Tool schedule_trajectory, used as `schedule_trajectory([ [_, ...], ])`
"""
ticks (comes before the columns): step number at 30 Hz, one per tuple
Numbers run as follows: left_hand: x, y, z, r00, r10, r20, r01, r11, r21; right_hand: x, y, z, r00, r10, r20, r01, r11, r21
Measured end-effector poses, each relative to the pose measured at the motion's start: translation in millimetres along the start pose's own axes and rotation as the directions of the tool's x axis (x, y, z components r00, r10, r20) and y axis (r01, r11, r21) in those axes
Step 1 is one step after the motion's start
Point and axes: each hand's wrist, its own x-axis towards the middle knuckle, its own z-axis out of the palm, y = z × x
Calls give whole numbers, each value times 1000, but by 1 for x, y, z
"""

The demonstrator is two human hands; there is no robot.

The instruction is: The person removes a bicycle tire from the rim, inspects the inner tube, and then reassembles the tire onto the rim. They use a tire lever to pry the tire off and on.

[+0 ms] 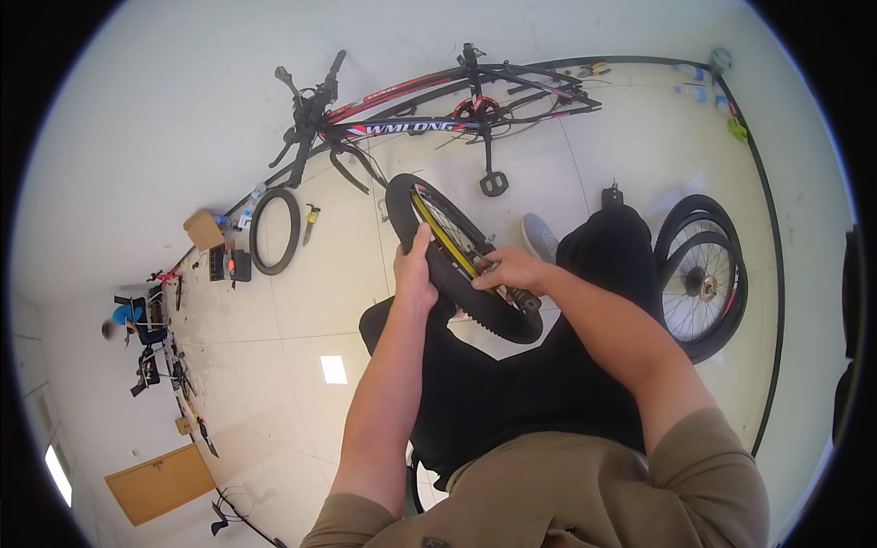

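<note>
Left fingers [421, 241] clamp a round, black-rubber-tyred, metal-spoked bicycle wheel [442, 262] at its nine o'clock; right fingers [486, 279] at four.

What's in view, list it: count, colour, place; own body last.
bicycle frame: 1, black and red, top
held wheel: 1, black and yellow, centre
other wheels: 2+, black, right
loose tyre: 1, black, left
tool: 1, yellow, beside loose tyre
cardboard box: 1, brown, left
case: 1, black, left
bottles: several, bluish, upper right
door: 1, orange, lower left
small parts: many, mixed, far left
person: 1, blue top, far left
shoe: 1, grey, beside held wheel
trousers: 1, black, lower middle
shirt: 1, brown, bottom
left hand: 1, bare, on wheel
right hand: 1, bare, on wheel
</note>
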Motion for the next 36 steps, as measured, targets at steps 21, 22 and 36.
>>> schedule_trajectory([
  [21,-84,-103,-4,986,52,-158,5,939,343,22,3,8,999,-37,-32,35,998,-59],
  [22,-83,-105,-5,987,45,-156,9,945,327,24,5,6,998,-50,-45,47,998,-49],
  [36,-48,-75,-22,954,225,-197,-161,941,296,14,10,10,986,-97,-134,99,995,14],
])
